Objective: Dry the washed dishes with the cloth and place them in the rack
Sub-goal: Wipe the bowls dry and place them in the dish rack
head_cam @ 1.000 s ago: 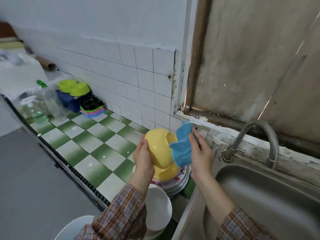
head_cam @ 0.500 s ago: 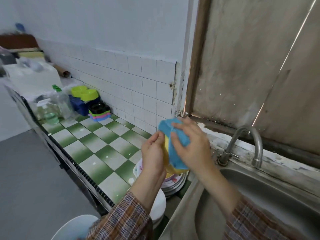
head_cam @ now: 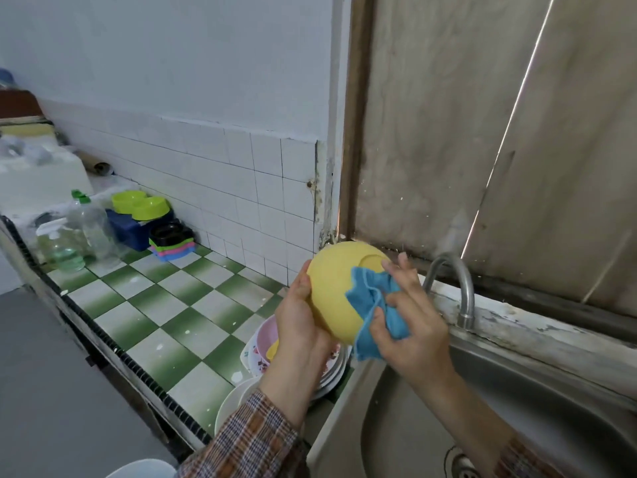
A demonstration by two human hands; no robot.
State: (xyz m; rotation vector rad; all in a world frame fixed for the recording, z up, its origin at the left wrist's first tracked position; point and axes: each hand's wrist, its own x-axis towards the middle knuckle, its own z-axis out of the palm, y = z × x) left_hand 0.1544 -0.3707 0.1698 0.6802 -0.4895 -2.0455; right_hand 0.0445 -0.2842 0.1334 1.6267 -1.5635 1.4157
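A yellow bowl (head_cam: 336, 284) is held up in front of me, its rounded outside and base turned toward the camera. My left hand (head_cam: 301, 326) grips its left rim. A blue cloth (head_cam: 374, 312) is bunched in my right hand (head_cam: 410, 326) and pressed against the bowl's right side. Under the hands, a stack of washed plates and a pink bowl (head_cam: 267, 343) rests on the counter beside the sink. White bowls (head_cam: 234, 405) stand nearer the counter's front edge. No rack can be seen.
The steel sink (head_cam: 499, 408) and its tap (head_cam: 455, 281) lie to the right. A green-and-white checked counter (head_cam: 165, 305) runs off to the left, with clear bottles (head_cam: 76, 239), green bowls (head_cam: 141, 205) on a blue box and stacked coloured trays (head_cam: 172, 241) by the tiled wall.
The bowl has turned so its outside and base now face me. My right hand with the cloth has shifted from the bowl's front to its lower right side.
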